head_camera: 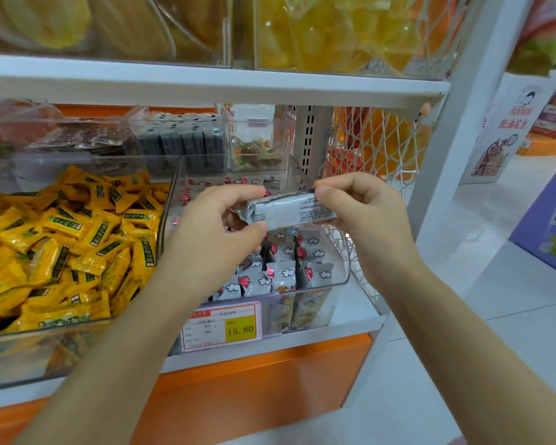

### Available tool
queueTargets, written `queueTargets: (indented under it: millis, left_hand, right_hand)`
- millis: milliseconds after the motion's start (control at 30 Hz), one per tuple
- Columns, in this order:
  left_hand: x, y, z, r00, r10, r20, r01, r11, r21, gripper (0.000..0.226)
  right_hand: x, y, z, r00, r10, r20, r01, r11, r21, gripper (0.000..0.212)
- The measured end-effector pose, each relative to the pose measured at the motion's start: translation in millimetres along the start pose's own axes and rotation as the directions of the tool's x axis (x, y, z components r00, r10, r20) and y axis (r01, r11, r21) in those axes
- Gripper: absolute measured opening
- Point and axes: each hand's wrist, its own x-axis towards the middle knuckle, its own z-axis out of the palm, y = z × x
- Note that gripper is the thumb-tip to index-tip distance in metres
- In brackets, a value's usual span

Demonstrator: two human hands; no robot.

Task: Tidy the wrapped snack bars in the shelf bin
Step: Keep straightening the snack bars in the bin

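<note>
I hold one grey wrapped snack bar (289,209) level above a clear plastic shelf bin (341,277). My left hand (219,226) pinches its left end between thumb and fingers. My right hand (357,207) grips its right end. The bar's printed back faces me. Below it, the bin holds several more grey bars (283,271) printed with clouds and red balloons; some stand on edge in rows, and my hands hide part of them.
A bin of loose yellow snack packs (61,245) sits to the left. A price tag reading 15.80 (222,326) hangs on the bin's front. Dark packets (180,139) fill the bins behind. A white wire mesh panel (376,149) and a shelf post (456,123) stand on the right.
</note>
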Motion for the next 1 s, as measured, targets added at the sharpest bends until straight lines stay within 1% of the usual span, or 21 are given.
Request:
queueTargets:
  millis: [67, 133, 200, 333, 467, 533, 567, 600, 667, 700, 767, 800, 867, 933, 967, 1000]
  left_hand:
    - [-2, 1, 2, 1.0, 0.018, -0.004, -0.018, 1.0, 0.022, 0.034]
    - [-4, 3, 5, 1.0, -0.011, -0.011, 0.011, 0.999, -0.05, 0.018]
    - [-4, 3, 6, 0.998, -0.057, -0.036, 0.053, 0.994, -0.094, 0.004]
    - [-1, -1, 4, 0.989, -0.093, -0.116, 0.083, 0.993, -0.088, 0.016]
    - [1, -4, 5, 0.982, -0.084, -0.167, 0.068, 0.993, -0.099, 0.02]
    - [1, -4, 5, 0.989, -0.056, -0.135, 0.044, 0.995, -0.093, 0.015]
    - [1, -3, 5, 0.995, -0.038, -0.092, 0.032, 0.997, -0.074, 0.012]
    - [0, -3, 7, 0.998, -0.021, -0.053, 0.02, 1.0, -0.022, 0.016]
    - [1, -4, 10, 1.0, 0.009, -0.018, -0.007, 0.994, 0.11, 0.038]
    - [3, -4, 11, 0.999, 0.02, -0.028, -0.016, 0.991, 0.133, 0.042]
    - [7, -6, 12, 0.998, 0.027, -0.057, -0.023, 0.997, 0.077, 0.042]
    - [10, -6, 13, 0.998, 0.024, -0.065, -0.022, 0.999, 0.043, 0.042]
    - [15, -8, 16, 0.998, 0.016, -0.062, -0.015, 1.0, 0.022, 0.047]
    - [19, -8, 23, 0.999, 0.011, -0.034, -0.01, 1.0, 0.025, 0.056]
    - [21, -9, 27, 1.0, 0.01, -0.014, -0.009, 0.999, 0.052, 0.06]
    - [23, -11, 29, 1.0, 0.014, 0.009, -0.015, 0.993, 0.116, 0.065]
  right_hand:
    - [0, 2, 2, 0.999, -0.011, -0.045, 0.01, 1.0, -0.018, 0.019]
    - [0, 2, 3, 0.997, -0.039, -0.066, 0.036, 0.998, -0.045, 0.021]
    - [-2, 2, 5, 0.996, -0.082, -0.044, 0.077, 0.993, -0.09, 0.019]
    - [-5, 1, 7, 0.994, -0.112, 0.001, 0.112, 0.987, -0.117, 0.013]
    - [-7, 0, 8, 0.995, -0.096, 0.012, 0.097, 0.991, -0.093, 0.008]
    - [-6, 1, 9, 0.995, -0.103, -0.013, 0.101, 0.99, -0.097, 0.011]
    - [-5, 2, 9, 0.994, -0.1, -0.039, 0.096, 0.992, -0.084, 0.012]
    - [-3, 3, 9, 0.993, -0.093, -0.065, 0.089, 0.994, -0.071, 0.013]
    - [-1, 5, 8, 0.994, -0.077, -0.074, 0.073, 0.996, -0.055, 0.009]
    - [0, 5, 7, 0.997, -0.064, -0.042, 0.063, 0.998, -0.015, 0.008]
    - [2, 3, 5, 0.996, -0.048, 0.071, 0.041, 0.994, 0.102, 0.021]
    - [3, 2, 4, 0.991, -0.079, 0.107, 0.07, 0.994, 0.086, 0.027]
    - [6, -1, 4, 0.979, -0.169, 0.115, 0.179, 0.98, -0.088, 0.03]
    - [11, -2, 1, 0.973, -0.22, 0.066, 0.229, 0.949, -0.215, 0.024]
    - [15, -1, -2, 0.972, -0.234, 0.038, 0.236, 0.939, -0.249, 0.021]
    - [18, 0, -5, 0.968, -0.25, 0.014, 0.244, 0.926, -0.288, 0.019]
